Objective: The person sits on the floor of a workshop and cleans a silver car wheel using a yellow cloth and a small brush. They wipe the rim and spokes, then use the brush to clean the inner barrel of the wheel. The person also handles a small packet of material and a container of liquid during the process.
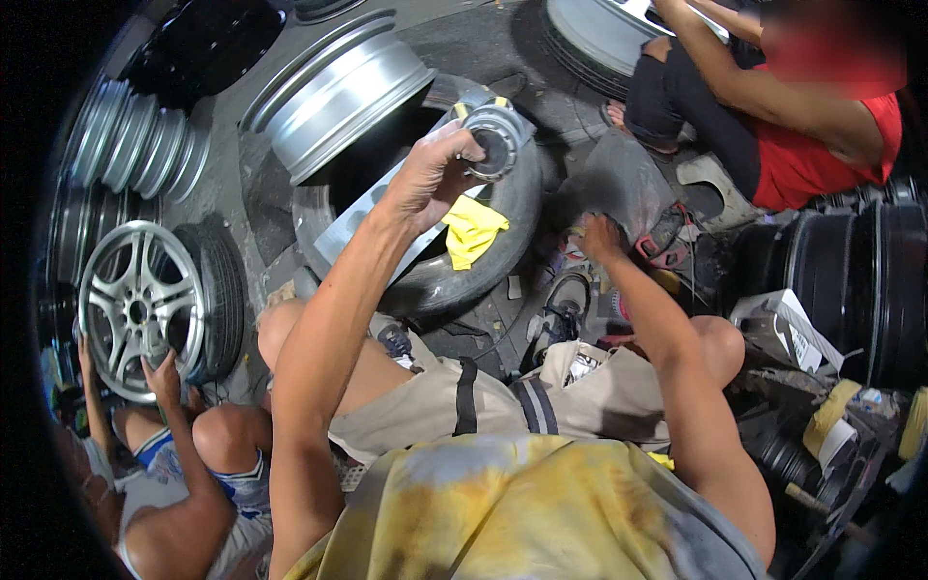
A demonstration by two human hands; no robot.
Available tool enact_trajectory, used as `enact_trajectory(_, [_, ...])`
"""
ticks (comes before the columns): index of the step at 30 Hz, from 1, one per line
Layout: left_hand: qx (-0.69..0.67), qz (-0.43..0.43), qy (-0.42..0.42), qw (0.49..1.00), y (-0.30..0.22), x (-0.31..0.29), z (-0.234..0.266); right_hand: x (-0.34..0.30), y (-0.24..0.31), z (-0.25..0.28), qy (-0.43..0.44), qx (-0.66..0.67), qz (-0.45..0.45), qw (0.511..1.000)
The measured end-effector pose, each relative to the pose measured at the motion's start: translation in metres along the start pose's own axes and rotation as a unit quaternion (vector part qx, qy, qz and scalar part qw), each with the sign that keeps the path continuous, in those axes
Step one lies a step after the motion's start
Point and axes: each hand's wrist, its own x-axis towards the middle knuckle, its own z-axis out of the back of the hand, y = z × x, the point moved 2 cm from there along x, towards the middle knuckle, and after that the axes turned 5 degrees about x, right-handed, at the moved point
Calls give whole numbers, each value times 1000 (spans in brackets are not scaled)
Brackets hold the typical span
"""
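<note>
Over the black tire (401,290) in front of me, my left hand (440,174) is closed around a round grey ribbed piece with a dark face (496,143); its exact kind is unclear. Beneath that hand a flat grey board (353,215) lies across the tire. A yellow cloth (474,232) is draped beside it. My right hand (604,238) reaches low, near my shoe (568,295) and a cluster of small items. Its fingers are dark and partly hidden, so what it touches cannot be made out.
A silver wheel rim (343,97) rests on the tire's far side. At left, a person holds a spoked wheel (140,309); another, in red (822,145), sits at far right by a wheel. A red-and-grey tool (667,237) with a cable and black rims (851,290) are on the right.
</note>
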Motion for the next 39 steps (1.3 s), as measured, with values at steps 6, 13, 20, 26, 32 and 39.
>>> enact_trajectory(6, [-50,12,34,998,-8,-14,-6,21,-61,-30,-46,-15,8,999])
enact_trajectory(13, [-72,62,62,994,6,-41,4,-19,66,179,100,466,107,873])
enact_trajectory(20, [144,-27,164,976,22,-62,-47,-56,122,200,37,592,117,796])
enact_trajectory(26, [294,-132,122,939,12,-61,-61,-59,137,196,-5,490,123,863])
enact_trajectory(32, [346,-158,76,922,22,-59,-51,-81,156,240,-116,516,213,822])
enact_trajectory(39, [487,-297,25,821,23,-56,-55,-78,165,236,-152,445,227,853])
